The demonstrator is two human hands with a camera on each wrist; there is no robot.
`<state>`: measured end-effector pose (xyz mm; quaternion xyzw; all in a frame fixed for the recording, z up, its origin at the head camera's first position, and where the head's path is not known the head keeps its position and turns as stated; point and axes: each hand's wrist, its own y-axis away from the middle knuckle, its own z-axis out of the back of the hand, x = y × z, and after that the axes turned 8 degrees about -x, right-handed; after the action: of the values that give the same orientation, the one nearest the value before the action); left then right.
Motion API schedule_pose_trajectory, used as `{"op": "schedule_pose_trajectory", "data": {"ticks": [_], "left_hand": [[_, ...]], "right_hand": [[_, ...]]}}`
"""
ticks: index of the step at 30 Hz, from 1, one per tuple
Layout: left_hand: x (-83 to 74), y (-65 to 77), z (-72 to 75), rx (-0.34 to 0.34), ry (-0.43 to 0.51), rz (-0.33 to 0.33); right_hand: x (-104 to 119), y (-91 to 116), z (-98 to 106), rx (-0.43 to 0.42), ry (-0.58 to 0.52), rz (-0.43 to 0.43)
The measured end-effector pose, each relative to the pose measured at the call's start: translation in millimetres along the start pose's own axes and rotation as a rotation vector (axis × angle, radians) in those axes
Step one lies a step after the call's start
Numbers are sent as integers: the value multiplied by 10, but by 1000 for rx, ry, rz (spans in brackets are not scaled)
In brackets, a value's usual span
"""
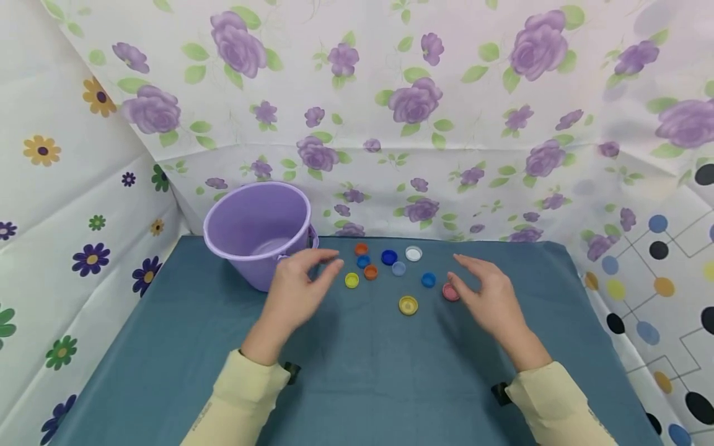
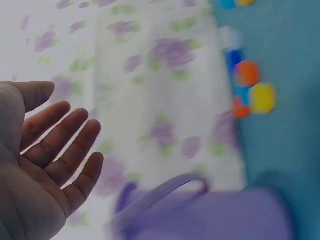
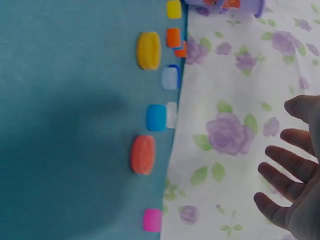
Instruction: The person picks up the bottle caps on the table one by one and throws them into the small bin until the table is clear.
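Both hands hover over the table with fingers relaxed and nothing in them. The left hand [image 1: 292, 291] is in front of the right side of a purple bucket [image 1: 245, 272], overlapping it in the head view. A yellow cap [image 1: 352, 280] lies just right of its fingertips. My right hand [image 1: 491, 300] hangs beside a pinkish-red bottle cap [image 1: 450, 292], thumb nearest to it. Between the hands lie several more caps, among them a larger yellow cap [image 1: 408, 305], a blue cap [image 1: 428, 280] and a white cap [image 1: 413, 253]. A magenta cap [image 3: 152, 220] appears in the right wrist view.
A blue-grey cloth [image 1: 357, 378] covers the table. Behind it hangs a white sheet [image 1: 379, 167] with purple flowers, close behind the bucket and caps. Patterned sheets also stand at the left and right sides. The bucket's handle [image 2: 160, 192] shows in the left wrist view.
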<state>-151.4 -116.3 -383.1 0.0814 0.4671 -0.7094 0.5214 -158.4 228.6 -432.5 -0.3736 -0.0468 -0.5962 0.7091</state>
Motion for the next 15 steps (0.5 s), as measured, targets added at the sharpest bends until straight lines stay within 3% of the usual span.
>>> {"op": "schedule_pose_trajectory", "data": {"ticks": [4,7,11,15], "left_hand": [[51,-229,274,-143,22,-84],[184,-385,450,-230,-16,-93],[446,-517,671,-286,-77,-37],[737,-569,863,-291,-120,69]], "right_hand": [[-26,-124,82,-70,-37,-4],[-72,-207,149,-110,-51,-33],[-146,-311,242,-138,-57,-77],[-247,-369,305,-149,-45,-120]]}}
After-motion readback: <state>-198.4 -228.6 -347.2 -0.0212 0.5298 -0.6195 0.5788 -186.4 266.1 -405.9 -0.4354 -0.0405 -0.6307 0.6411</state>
